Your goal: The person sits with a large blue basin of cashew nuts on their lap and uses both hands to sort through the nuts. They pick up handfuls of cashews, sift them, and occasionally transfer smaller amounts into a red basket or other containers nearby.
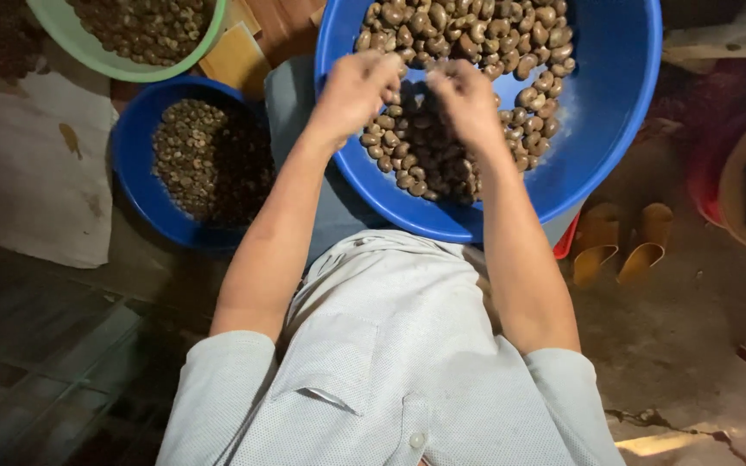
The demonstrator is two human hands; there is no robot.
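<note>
both hands were raised over the big blue basin [623,78], which rested on the person's lap and held a heap of brown cashew nuts [477,43]. the left hand [351,91] and the right hand [468,103] were close together, fingertips almost meeting above the middle of the pile, each curled as if pinching something small. whether one nut sat between the fingers could not be told; the spot was blurred and the nuts behind it were the same colour.

to the person's left a smaller blue basin [135,185] held paler, smaller pieces, and beyond it a green basin [88,52] held more brown nuts. a pair of yellow sandals [619,246] lay on the floor to the right, just beside the big basin's rim.

for working a single nut well, it seemed wise to keep the hands low over the big basin, so that anything dropped would fall back into the heap and not onto the floor. a light pinch from both sides looked better than a hard squeeze, since a kernel would likely break easily. the smaller blue basin was within easy reach of the left hand.
</note>
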